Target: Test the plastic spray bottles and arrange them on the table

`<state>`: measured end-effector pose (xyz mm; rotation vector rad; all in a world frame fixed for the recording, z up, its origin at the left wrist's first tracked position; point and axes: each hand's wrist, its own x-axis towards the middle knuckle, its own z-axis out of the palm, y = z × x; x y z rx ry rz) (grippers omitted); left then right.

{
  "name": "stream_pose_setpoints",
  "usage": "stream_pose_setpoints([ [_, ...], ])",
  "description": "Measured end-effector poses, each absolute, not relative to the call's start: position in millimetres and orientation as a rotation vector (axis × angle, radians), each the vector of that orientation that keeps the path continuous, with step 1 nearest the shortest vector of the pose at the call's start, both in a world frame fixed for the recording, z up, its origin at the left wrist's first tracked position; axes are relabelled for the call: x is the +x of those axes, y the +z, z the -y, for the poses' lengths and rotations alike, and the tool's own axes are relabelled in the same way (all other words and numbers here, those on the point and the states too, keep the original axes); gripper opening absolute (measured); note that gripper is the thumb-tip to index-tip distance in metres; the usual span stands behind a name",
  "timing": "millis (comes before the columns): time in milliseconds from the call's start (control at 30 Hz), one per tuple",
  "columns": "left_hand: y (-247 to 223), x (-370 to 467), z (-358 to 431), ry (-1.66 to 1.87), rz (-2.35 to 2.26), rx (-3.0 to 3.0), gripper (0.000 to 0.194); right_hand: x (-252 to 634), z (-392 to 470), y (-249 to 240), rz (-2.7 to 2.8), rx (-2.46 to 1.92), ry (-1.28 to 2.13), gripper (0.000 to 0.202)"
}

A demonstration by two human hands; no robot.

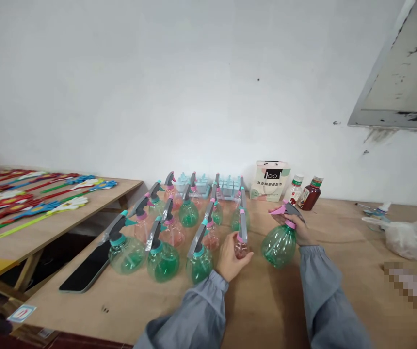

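My left hand (229, 259) is wrapped round a small pink spray bottle (241, 247) with a grey and pink trigger head, at the right front of a group of spray bottles. In my right hand (303, 231) is a green spray bottle (278, 246) with a pink collar and pink trigger, held by its neck and tilted. Several green and pink bottles stand in rows to the left, among them a front green bottle (163, 264) with a teal collar. Some bottles hide parts of those behind.
A black phone (87, 269) lies left of the bottles. Behind stand light blue moulds (229, 186), a paper bag (269, 182) and two small bottles, one dark red (309, 195). A plastic bag (407, 238) lies right. Flower-shaped sticks (41, 208) cover another table.
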<state>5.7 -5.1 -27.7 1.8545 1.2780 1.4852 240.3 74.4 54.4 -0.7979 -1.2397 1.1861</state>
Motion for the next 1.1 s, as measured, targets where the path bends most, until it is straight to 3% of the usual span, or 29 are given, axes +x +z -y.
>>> stream_pose_setpoints([
  [667, -27, 9, 5, 1.493, -1.308, 1.855, 0.062, 222, -73, 62, 1.140, -0.882, 1.193, 0.007],
  [1100, -33, 10, 3, 1.520, -1.271, 1.839, 0.064, 229, -77, 58, 1.182, -0.937, 1.074, 0.012],
])
